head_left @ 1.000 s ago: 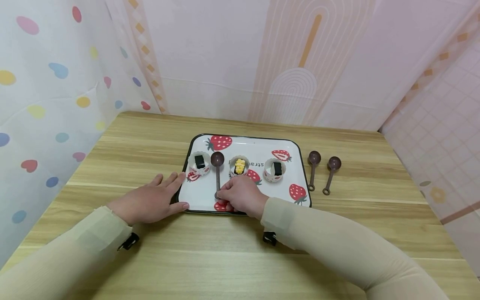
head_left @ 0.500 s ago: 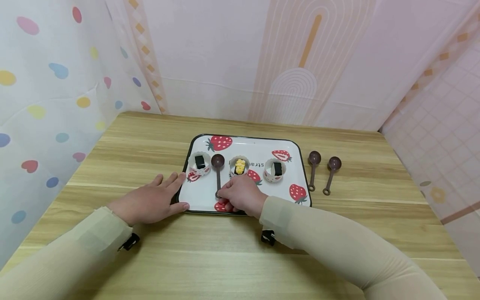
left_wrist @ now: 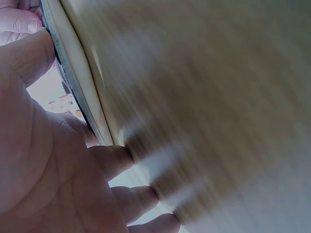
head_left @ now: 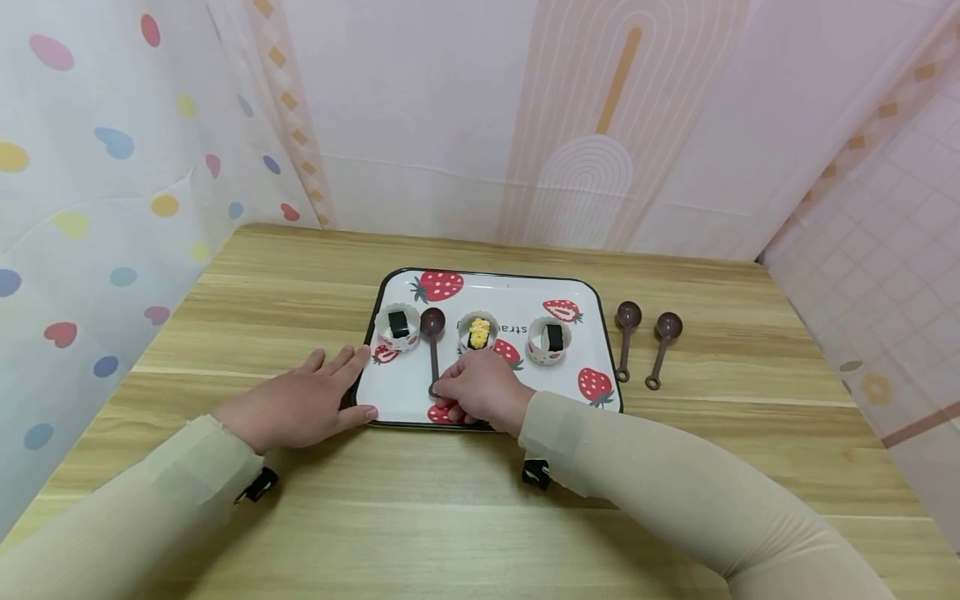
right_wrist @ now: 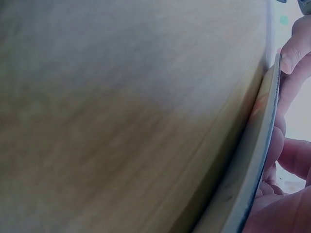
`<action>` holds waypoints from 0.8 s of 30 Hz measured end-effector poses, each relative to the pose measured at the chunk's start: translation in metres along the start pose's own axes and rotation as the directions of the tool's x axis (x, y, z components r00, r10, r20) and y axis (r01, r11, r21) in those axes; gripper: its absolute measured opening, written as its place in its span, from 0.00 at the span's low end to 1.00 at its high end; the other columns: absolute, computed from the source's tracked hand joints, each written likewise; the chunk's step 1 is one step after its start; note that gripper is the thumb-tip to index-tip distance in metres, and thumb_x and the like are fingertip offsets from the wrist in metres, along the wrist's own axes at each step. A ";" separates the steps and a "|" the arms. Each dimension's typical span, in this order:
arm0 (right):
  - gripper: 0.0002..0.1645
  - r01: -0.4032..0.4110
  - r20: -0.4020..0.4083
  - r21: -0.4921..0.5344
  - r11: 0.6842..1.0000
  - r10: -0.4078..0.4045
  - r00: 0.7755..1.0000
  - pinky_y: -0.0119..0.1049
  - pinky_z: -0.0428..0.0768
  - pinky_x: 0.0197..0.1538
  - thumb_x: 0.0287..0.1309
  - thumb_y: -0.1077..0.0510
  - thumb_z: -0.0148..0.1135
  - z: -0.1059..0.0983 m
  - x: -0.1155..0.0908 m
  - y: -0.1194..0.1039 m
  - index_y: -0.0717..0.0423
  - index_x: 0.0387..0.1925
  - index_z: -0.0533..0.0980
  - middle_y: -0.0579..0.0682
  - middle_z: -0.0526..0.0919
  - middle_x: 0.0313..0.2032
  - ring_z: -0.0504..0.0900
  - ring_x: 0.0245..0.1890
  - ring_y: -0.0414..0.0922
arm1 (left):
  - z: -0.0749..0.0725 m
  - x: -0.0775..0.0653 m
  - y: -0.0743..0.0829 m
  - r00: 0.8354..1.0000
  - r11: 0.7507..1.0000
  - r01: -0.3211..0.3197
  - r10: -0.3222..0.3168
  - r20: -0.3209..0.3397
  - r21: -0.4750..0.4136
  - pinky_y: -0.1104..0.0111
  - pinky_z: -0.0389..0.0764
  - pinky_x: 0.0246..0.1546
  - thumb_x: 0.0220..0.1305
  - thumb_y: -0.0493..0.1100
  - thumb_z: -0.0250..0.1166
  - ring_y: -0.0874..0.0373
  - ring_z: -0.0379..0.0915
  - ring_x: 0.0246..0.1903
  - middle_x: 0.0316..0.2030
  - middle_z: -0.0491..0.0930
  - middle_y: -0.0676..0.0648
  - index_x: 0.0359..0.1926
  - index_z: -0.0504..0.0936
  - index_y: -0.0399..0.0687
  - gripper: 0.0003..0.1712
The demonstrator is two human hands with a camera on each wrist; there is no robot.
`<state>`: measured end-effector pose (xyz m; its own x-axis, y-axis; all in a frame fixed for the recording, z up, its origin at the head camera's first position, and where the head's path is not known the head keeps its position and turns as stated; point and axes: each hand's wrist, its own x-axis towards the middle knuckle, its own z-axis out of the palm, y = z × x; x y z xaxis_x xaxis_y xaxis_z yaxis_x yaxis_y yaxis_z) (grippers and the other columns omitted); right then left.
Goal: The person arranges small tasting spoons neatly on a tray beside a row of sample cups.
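My right hand point(head_left: 486, 388) pinches the handle end of a brown measuring spoon point(head_left: 432, 322) over the strawberry-print tray point(head_left: 397, 392). The spoon's round bowl points away from me, between the left and middle paper cups. My left hand point(head_left: 300, 402) rests at the tray's left front corner, fingers extended, thumb on the rim. The left paper cup point(head_left: 410, 342) and the right paper cup point(head_left: 542, 356) each hold a black-wrapped sushi piece. In the middle paper cup point(head_left: 467, 321) sits a yellow-topped sushi piece point(head_left: 479, 333). The wrist views show fingers at the tray's edge.
Two more brown measuring spoons, a nearer one point(head_left: 628, 316) and an outer one point(head_left: 668, 326), lie on the wooden table point(head_left: 420, 508) right of the tray. A patterned curtain point(head_left: 420, 117) hangs behind the table and along both sides.
The spoon's bowl has shifted slightly toward me, while its handle end stays between the right fingers. Both hands have hardly moved.
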<state>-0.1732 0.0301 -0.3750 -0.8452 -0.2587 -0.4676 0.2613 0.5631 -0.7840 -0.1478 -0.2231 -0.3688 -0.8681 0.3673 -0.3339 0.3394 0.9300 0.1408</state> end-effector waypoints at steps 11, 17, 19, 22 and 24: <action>0.09 0.001 0.002 -0.017 1.000 -0.001 1.000 0.26 0.75 0.20 0.69 0.55 0.70 0.000 0.001 0.000 0.55 0.37 0.91 0.49 0.87 0.23 0.78 0.16 0.39 | 0.002 0.001 -0.001 1.000 1.000 0.000 0.000 -0.006 0.004 0.30 0.68 0.68 0.74 0.75 0.51 0.17 0.49 0.75 0.80 0.54 0.28 0.84 0.51 0.39 0.57; 0.08 0.004 0.004 -0.018 1.000 -0.004 1.000 0.26 0.76 0.21 0.69 0.56 0.71 0.000 0.001 0.001 0.55 0.36 0.90 0.50 0.87 0.23 0.78 0.16 0.39 | 0.002 0.001 -0.001 1.000 1.000 0.006 -0.006 0.001 -0.001 0.30 0.68 0.68 0.74 0.75 0.52 0.17 0.49 0.75 0.81 0.53 0.28 0.84 0.50 0.39 0.57; 0.08 0.003 0.005 -0.016 1.000 -0.003 1.000 0.26 0.76 0.21 0.69 0.56 0.71 0.000 0.002 0.001 0.55 0.36 0.90 0.50 0.87 0.24 0.78 0.16 0.39 | 0.001 0.001 -0.001 1.000 1.000 0.005 -0.005 0.005 0.000 0.30 0.68 0.68 0.74 0.75 0.52 0.16 0.49 0.75 0.81 0.53 0.28 0.84 0.50 0.39 0.57; 0.08 0.001 0.006 -0.012 1.000 -0.001 1.000 0.26 0.76 0.21 0.69 0.56 0.70 0.000 0.002 0.001 0.55 0.36 0.90 0.50 0.87 0.24 0.78 0.16 0.39 | 0.000 0.001 0.000 1.000 1.000 0.004 -0.004 0.007 0.001 0.30 0.68 0.67 0.74 0.75 0.52 0.16 0.49 0.75 0.80 0.53 0.28 0.84 0.50 0.39 0.57; 0.08 0.001 0.004 -0.011 1.000 -0.001 1.000 0.26 0.76 0.21 0.69 0.56 0.70 0.000 0.002 0.001 0.55 0.37 0.90 0.50 0.87 0.24 0.78 0.16 0.39 | 0.000 0.001 -0.001 1.000 1.000 0.003 -0.003 0.008 0.003 0.30 0.68 0.67 0.74 0.75 0.52 0.16 0.48 0.75 0.80 0.53 0.28 0.84 0.50 0.38 0.57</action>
<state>-0.1747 0.0298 -0.3771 -0.8435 -0.2630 -0.4684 0.2550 0.5715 -0.7800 -0.1491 -0.2232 -0.3692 -0.8661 0.3647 -0.3420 0.3379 0.9311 0.1373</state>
